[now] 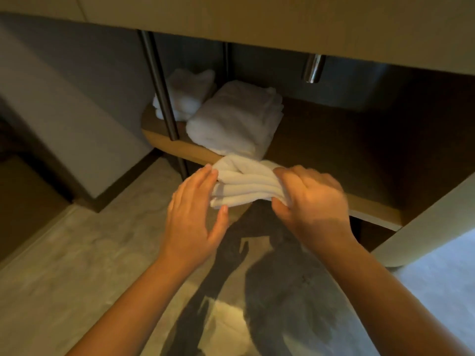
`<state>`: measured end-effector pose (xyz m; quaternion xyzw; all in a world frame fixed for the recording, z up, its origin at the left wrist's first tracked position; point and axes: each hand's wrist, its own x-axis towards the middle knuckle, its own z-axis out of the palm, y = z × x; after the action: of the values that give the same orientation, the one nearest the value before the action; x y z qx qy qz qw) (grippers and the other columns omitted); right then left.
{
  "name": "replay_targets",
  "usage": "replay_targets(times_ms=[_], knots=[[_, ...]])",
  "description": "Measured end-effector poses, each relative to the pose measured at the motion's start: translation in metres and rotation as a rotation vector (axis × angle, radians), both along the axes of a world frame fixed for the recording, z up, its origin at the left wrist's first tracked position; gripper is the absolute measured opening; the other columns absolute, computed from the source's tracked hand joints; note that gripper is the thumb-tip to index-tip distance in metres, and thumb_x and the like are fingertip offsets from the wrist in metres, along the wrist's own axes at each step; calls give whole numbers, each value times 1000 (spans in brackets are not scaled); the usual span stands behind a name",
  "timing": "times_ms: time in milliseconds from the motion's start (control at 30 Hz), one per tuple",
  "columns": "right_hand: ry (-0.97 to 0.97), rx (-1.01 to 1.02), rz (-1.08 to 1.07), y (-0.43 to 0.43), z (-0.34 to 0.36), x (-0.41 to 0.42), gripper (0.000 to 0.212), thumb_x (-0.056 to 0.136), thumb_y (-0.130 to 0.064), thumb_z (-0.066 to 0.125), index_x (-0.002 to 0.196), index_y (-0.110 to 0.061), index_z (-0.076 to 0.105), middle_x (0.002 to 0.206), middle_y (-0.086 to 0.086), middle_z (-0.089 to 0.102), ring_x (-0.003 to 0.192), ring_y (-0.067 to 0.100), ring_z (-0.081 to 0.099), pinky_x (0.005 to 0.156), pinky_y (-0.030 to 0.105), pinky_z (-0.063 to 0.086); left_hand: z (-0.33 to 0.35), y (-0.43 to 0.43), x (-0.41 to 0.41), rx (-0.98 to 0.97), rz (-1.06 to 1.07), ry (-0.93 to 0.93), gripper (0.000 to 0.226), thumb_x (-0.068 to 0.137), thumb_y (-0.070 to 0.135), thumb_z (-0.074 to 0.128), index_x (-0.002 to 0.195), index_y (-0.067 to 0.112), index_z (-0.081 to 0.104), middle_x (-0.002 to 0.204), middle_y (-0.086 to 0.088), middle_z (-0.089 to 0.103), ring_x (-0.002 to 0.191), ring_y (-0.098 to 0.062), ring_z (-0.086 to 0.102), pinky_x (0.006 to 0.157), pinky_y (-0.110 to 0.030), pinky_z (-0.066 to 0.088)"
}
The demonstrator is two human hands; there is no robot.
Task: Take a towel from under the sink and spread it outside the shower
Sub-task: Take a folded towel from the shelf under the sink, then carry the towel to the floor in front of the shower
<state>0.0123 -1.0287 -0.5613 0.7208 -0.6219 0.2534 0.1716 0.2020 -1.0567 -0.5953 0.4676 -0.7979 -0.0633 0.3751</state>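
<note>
- Pulling stage: the folded white towel (246,185) is held between both hands at the front edge of the wooden shelf (334,150) under the sink counter, partly out over the floor (77,265).
- Right hand (313,201): fingers curled round the towel's right end, firm grip.
- Left hand (192,219): fingers nearly straight against the left end, thumb at the lower edge; supporting rather than clasping.
- A second folded towel stack (231,119) sits just behind on the shelf; another towel (187,93) lies further back by the metal post (159,86).
- Judgement: the take is nearly complete; spreading has not begun.
- Next calls for drawing the towel clear of the shelf without disturbing the stack, then carrying it to the shower, which is not in view.
</note>
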Motion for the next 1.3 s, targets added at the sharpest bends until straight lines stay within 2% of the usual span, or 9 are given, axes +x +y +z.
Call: replay_targets(times_ms=[200, 367, 533, 700, 833, 933, 1067, 1200, 1300], knots=[[-184, 83, 217, 15, 15, 39, 39, 67, -24, 80, 99, -8, 65, 83, 11, 71, 69, 26, 66, 62, 26, 43, 41, 54, 55, 77, 211, -120, 54, 86, 37, 38, 132, 11, 41, 139, -10, 45, 128, -25, 41, 101, -37, 30], [-396, 311, 383, 23, 17, 86, 35, 75, -31, 72, 107, -22, 61, 98, 2, 68, 84, 20, 63, 71, 34, 51, 65, 93, 100, 110, 378, -164, 54, 85, 37, 35, 132, 11, 42, 140, -11, 44, 128, -28, 40, 103, -44, 32], [-511, 442, 462, 15, 20, 131, 35, 76, -34, 69, 109, -29, 59, 104, -5, 65, 90, 13, 58, 78, 36, 52, 66, 106, 136, 182, 515, -120, 49, 87, 34, 41, 132, 14, 42, 142, -8, 42, 129, -24, 38, 102, -38, 26], [-482, 452, 544, 0, 57, 165, 36, 75, -21, 72, 109, -16, 62, 100, 8, 67, 89, 25, 63, 75, 44, 55, 99, 94, 159, 266, 578, -128, 47, 87, 32, 42, 129, 11, 46, 138, -12, 46, 126, -28, 43, 101, -40, 31], [-368, 517, 495, 0, 118, 181, 40, 77, -28, 69, 115, -16, 59, 102, 8, 66, 89, 23, 62, 74, 34, 51, 158, 99, 165, 337, 623, -120, 46, 84, 26, 47, 126, 6, 49, 134, -17, 50, 122, -33, 47, 99, -47, 37], [-320, 519, 504, 13, 179, 177, 35, 76, -26, 70, 108, -14, 62, 95, 6, 67, 83, 18, 63, 70, 26, 46, 217, 118, 158, 405, 663, -83, 46, 84, 24, 48, 126, 5, 49, 132, -17, 52, 120, -34, 48, 99, -47, 37], [-284, 550, 526, 46, 267, 156, 32, 71, -16, 75, 100, -6, 65, 86, 12, 69, 76, 25, 64, 67, 31, 49, 298, 163, 140, 463, 724, -26, 45, 84, 22, 48, 125, 4, 49, 131, -17, 53, 119, -34, 49, 100, -45, 38], [-207, 595, 556, 90, 348, 130, 24, 71, -14, 72, 93, -9, 65, 76, 8, 66, 62, 19, 55, 55, 19, 36, 370, 219, 112, 504, 798, 18, 39, 86, 14, 54, 124, 4, 49, 130, -18, 52, 118, -35, 50, 97, -47, 40], [-144, 670, 587, 121, 396, 116, 30, 72, -19, 70, 101, -13, 64, 81, 5, 65, 66, 18, 56, 55, 21, 38, 413, 260, 88, 508, 840, 45, 39, 85, 15, 52, 122, 5, 50, 129, -18, 54, 116, -35, 52, 95, -45, 42]])
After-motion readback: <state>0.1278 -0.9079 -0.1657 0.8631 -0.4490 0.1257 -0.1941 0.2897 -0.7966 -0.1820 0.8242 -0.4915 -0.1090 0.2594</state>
